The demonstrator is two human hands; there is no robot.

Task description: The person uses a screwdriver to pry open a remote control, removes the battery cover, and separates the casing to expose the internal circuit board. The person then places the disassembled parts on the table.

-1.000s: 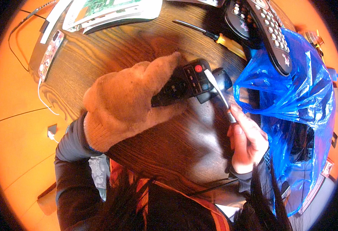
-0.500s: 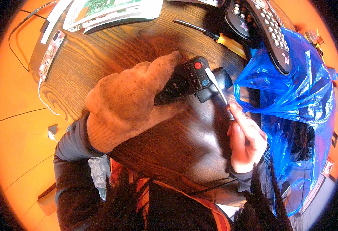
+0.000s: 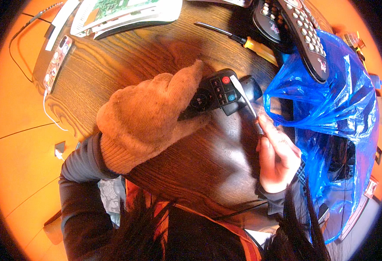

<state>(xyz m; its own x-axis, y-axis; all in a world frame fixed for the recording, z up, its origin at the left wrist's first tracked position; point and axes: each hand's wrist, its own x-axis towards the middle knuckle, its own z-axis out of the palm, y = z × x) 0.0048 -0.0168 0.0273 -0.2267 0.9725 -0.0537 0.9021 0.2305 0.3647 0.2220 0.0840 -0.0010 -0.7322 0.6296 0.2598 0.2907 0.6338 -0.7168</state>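
Observation:
A thick light-brown glove covers my left hand, closed around a black remote control with a red and a blue button. The remote's far end points up and to the right, buttons facing me. Between the fingers of my bare right hand is a thin flat metal pry tool. Its pale blade lies along the remote's far end, seemingly touching its edge; the exact contact is hard to make out. Just behind that end, partly hidden, sits a glossy black object whose kind I cannot tell.
A yellow-handled screwdriver lies at the far side of the wooden table. Several dark remotes rest by a blue plastic bag at right. A cabled phone is at left, near a stack with green circuit boards.
The remote and my gloved left hand have shifted slightly down, and the remote's face has tilted a little. My right hand keeps the pry tool at almost the same spot.

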